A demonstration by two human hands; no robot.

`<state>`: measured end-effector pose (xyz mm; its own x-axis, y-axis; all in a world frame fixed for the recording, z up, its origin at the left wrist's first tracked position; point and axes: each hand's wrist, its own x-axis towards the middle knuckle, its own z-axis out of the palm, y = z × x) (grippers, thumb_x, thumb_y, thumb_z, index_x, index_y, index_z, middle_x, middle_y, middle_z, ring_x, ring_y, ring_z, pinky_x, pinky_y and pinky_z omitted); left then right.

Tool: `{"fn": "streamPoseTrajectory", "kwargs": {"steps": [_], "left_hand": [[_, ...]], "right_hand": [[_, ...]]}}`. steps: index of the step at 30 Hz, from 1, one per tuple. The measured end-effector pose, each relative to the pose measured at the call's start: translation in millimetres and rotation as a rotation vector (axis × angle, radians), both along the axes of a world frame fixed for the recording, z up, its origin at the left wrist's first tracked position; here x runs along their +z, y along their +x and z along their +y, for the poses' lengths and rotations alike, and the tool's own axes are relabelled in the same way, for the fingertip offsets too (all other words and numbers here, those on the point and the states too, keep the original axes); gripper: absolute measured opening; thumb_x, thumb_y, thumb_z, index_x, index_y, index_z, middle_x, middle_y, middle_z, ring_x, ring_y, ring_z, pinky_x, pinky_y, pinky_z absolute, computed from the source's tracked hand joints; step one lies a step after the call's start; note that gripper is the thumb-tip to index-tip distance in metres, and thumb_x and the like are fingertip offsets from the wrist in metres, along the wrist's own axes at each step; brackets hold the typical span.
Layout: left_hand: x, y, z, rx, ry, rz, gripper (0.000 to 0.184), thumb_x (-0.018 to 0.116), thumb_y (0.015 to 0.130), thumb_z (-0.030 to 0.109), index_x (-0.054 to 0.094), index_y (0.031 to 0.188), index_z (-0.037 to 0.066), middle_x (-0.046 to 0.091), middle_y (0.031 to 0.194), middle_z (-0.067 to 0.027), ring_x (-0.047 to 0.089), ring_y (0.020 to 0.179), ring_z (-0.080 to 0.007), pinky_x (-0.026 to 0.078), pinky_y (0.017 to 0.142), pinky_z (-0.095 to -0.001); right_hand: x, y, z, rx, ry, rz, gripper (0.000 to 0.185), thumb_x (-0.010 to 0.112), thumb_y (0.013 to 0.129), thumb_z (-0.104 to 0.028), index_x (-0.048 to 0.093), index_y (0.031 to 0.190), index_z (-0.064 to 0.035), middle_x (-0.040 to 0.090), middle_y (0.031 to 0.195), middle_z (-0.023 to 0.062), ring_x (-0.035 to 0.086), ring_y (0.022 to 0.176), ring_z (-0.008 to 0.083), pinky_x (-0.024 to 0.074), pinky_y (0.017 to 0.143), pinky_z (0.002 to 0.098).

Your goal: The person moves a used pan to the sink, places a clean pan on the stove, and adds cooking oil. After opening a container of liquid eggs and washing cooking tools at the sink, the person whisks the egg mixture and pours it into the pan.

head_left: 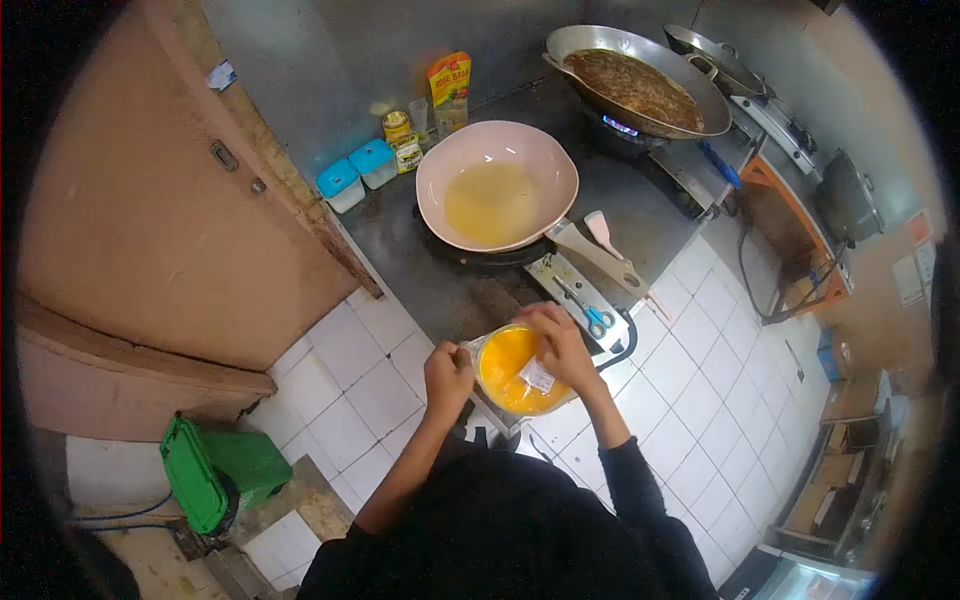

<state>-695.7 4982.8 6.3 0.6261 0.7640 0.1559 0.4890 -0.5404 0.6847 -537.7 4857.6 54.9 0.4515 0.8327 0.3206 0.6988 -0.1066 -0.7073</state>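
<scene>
A round bowl point(478, 378) of orange-yellow liquid, like beaten egg, is in front of my body at the counter's near edge. My left hand point(448, 378) is closed on its left rim. Over the right side of the bowl, my right hand point(560, 348) has its fingers bent together, partly blurred; what they pinch is hidden. Below that hand, a small clear packet with a white label point(537, 376) shows against the yellow. Beyond the bowl, a pink pan point(550, 165) holds shallow yellowish liquid on a stove. Blue-handled scissors point(597, 320) and a pink-headed spatula point(600, 230) lie near its handle.
A large wok point(640, 85) of dark bubbling liquid sits over a lit blue flame at the back right. Blue-lidded containers point(374, 160), a yellow can point(397, 125) and a yellow carton point(449, 88) line the wall. A green bin point(215, 470) stands lower left.
</scene>
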Motion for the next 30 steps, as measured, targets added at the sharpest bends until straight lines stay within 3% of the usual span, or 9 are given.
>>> {"fn": "streamPoseTrajectory", "kwargs": {"steps": [2, 7, 11, 17, 21, 23, 27, 29, 30], "left_hand": [[-6, -5, 7, 0.107, -1.002, -0.386, 0.019, 0.056, 0.084, 0.013, 0.055, 0.073, -0.003, 0.058, 0.069, -0.0102, 0.06, 0.07, -0.0207, 0.049, 0.061, -0.0315], [-14, -7, 0, 0.25, -1.212, -0.358, 0.021, 0.056, 0.087, 0.021, 0.059, 0.077, 0.003, 0.062, 0.077, -0.0065, 0.06, 0.071, -0.0155, 0.049, 0.067, -0.03], [7, -5, 4, 0.443, -1.48, -0.154, 0.022, 0.051, 0.09, 0.028, 0.059, 0.087, 0.007, 0.06, 0.077, -0.0024, 0.055, 0.071, -0.0135, 0.044, 0.067, -0.0281], [-24, -10, -5, 0.352, -1.455, -0.303, 0.028, 0.044, 0.093, 0.033, 0.057, 0.092, 0.009, 0.058, 0.083, -0.0032, 0.055, 0.075, -0.014, 0.042, 0.069, -0.0286], [0, -10, -12, 0.32, -1.392, -0.421, 0.026, 0.045, 0.091, 0.032, 0.057, 0.091, 0.008, 0.058, 0.082, -0.0041, 0.056, 0.081, -0.0136, 0.043, 0.073, -0.0298], [-10, -17, -7, 0.11, -1.383, -0.38, 0.02, 0.051, 0.086, 0.026, 0.056, 0.089, 0.007, 0.058, 0.078, -0.0036, 0.058, 0.077, -0.0136, 0.045, 0.068, -0.0278], [-14, -23, -9, 0.094, -1.262, -0.452, 0.014, 0.059, 0.078, 0.015, 0.053, 0.082, 0.003, 0.052, 0.074, -0.0021, 0.05, 0.061, -0.012, 0.043, 0.055, -0.0274], [-50, -26, -5, 0.002, -0.629, -0.375, 0.011, 0.059, 0.075, 0.007, 0.05, 0.082, 0.003, 0.05, 0.066, -0.003, 0.053, 0.056, -0.0156, 0.044, 0.048, -0.0244], [-36, -24, -4, 0.001, -0.627, -0.375, 0.011, 0.059, 0.075, 0.007, 0.05, 0.082, 0.003, 0.05, 0.066, -0.003, 0.053, 0.056, -0.0156, 0.044, 0.048, -0.0244]], "right_hand": [[3, 7, 10, 0.163, -0.006, 0.042, 0.041, 0.042, 0.06, 0.005, 0.062, 0.095, -0.0021, 0.057, 0.106, 0.0143, 0.051, 0.105, 0.0307, 0.0382, 0.095, 0.0366], [6, 19, 42, 0.446, -0.318, 0.336, 0.021, 0.049, 0.07, -0.007, 0.062, 0.086, -0.0017, 0.061, 0.097, 0.0125, 0.056, 0.098, 0.0285, 0.0423, 0.089, 0.0357], [15, 17, 54, 0.516, -0.291, 0.094, 0.015, 0.054, 0.078, -0.014, 0.059, 0.085, -0.002, 0.063, 0.084, 0.0114, 0.061, 0.081, 0.0274, 0.0466, 0.074, 0.0369], [-16, 25, 82, 0.774, -0.416, 0.184, 0.008, 0.053, 0.083, -0.014, 0.055, 0.082, -0.0065, 0.061, 0.079, 0.0084, 0.057, 0.08, 0.0238, 0.0385, 0.073, 0.0397], [-23, 26, 90, 0.8, -0.441, 0.162, 0.008, 0.051, 0.085, -0.015, 0.054, 0.083, -0.0074, 0.06, 0.081, 0.0075, 0.056, 0.083, 0.0245, 0.039, 0.074, 0.0389], [-26, 29, 95, 0.838, -0.508, 0.201, 0.012, 0.049, 0.086, -0.018, 0.054, 0.085, -0.0066, 0.059, 0.084, 0.0081, 0.056, 0.087, 0.0239, 0.0393, 0.074, 0.0377], [-51, 32, 108, 0.886, -0.639, 0.359, 0.02, 0.046, 0.09, -0.024, 0.053, 0.087, -0.0052, 0.059, 0.087, 0.0085, 0.055, 0.09, 0.0233, 0.0392, 0.077, 0.0369], [-59, 33, 114, 0.909, -0.748, 0.493, 0.032, 0.046, 0.091, -0.03, 0.056, 0.1, -0.0011, 0.057, 0.1, 0.0115, 0.053, 0.099, 0.0228, 0.0389, 0.085, 0.0335], [-56, 34, 112, 0.91, -0.746, 0.492, 0.032, 0.046, 0.091, -0.03, 0.056, 0.1, -0.0011, 0.057, 0.1, 0.0115, 0.053, 0.099, 0.0228, 0.0389, 0.085, 0.0335]]}}
